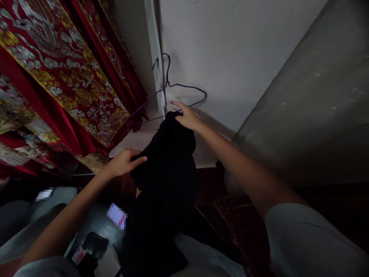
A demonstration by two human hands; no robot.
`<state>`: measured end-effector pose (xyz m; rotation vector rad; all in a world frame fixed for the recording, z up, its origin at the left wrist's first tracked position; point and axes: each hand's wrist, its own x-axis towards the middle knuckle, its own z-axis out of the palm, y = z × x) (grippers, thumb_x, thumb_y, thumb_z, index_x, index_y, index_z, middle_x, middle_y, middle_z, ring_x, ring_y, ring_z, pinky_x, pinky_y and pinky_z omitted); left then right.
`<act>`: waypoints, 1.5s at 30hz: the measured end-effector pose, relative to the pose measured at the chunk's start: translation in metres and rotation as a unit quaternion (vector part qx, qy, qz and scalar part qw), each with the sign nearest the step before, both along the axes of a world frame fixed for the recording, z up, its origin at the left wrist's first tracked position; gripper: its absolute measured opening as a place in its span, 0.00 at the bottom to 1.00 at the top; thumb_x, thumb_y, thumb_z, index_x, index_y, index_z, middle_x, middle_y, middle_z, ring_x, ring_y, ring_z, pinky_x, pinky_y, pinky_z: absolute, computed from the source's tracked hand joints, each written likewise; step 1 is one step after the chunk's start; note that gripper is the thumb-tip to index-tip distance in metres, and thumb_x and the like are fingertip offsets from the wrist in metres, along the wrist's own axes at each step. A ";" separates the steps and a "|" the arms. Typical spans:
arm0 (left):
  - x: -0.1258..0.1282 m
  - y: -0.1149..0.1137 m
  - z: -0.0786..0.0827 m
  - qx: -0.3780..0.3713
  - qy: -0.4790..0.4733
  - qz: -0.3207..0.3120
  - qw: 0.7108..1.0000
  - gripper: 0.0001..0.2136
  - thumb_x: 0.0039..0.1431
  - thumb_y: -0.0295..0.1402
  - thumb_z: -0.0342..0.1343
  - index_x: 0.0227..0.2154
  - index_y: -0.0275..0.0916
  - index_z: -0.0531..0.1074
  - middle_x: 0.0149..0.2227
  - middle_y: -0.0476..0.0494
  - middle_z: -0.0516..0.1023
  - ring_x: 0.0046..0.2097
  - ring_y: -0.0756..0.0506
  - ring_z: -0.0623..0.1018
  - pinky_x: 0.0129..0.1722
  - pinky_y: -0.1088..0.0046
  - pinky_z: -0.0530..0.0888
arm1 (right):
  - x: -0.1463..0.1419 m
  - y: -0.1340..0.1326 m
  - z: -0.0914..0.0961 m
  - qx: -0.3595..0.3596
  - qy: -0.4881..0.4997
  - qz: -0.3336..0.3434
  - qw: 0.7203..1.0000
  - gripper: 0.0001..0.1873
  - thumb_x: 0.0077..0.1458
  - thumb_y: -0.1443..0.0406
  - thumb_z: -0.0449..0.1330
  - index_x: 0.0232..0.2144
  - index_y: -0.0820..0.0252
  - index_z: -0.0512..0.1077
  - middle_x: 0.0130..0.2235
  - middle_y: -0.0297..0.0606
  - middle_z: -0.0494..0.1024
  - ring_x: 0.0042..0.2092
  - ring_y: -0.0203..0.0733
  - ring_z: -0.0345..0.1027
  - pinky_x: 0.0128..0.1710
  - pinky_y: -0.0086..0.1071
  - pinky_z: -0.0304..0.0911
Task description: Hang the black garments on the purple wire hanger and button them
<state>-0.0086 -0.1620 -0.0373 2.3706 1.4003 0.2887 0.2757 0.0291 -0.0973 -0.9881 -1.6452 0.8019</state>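
Note:
A piece of black clothing [170, 173] hangs down in front of me, held up by both hands; its exact kind is hard to make out in the dim light. My left hand [125, 161] grips its left edge, thumb on top. My right hand [186, 115] pinches the top edge, with the index finger stretched out past the cloth. Just above it, a purple wire hanger [187, 86] hangs by its hook against a pale upright edge. The hanger's lower bar passes close to my right fingers and the cloth. I cannot tell whether the cloth touches that bar.
Red cloths with gold and silver embroidery [77, 77] hang at the left. A pale wall panel [219, 46] stands behind the hanger, with a grey sheet-like surface [311, 100] to the right. Lower left lie a lit phone [115, 215] and a dark case [95, 244].

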 end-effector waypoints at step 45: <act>0.015 0.129 0.068 0.250 -0.127 0.007 0.960 0.10 0.62 0.27 0.47 0.28 0.38 0.71 0.26 0.48 0.70 0.36 0.46 0.73 0.43 0.67 0.69 | 0.153 -0.118 0.093 -0.251 0.165 0.007 0.954 0.11 0.51 0.71 0.60 0.37 0.65 0.79 0.13 0.22 0.65 0.16 0.29 0.62 0.24 0.27 0.53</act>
